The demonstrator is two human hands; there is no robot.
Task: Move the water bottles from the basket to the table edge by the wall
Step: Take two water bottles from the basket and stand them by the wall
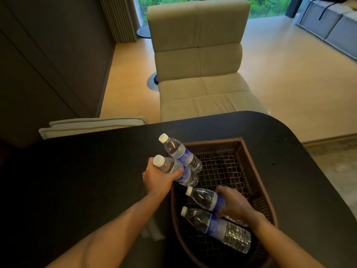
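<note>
4 clear btls (217, 225), blue labels, white caps, tilted in wicker basket (257, 192).

Left hand (157, 177), right hand (234, 203) both gripping

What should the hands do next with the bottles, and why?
Probably lift both held bottles out. The left hand already grips one bottle, the right hand another, both still over the basket; two more bottles remain, and none stand on the table yet.

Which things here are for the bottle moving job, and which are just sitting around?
For the job:
four water bottles, such as this one
basket
table
left hand, gripping one bottle
right hand, gripping another

Just around:
beige chair
folded cloth
</note>
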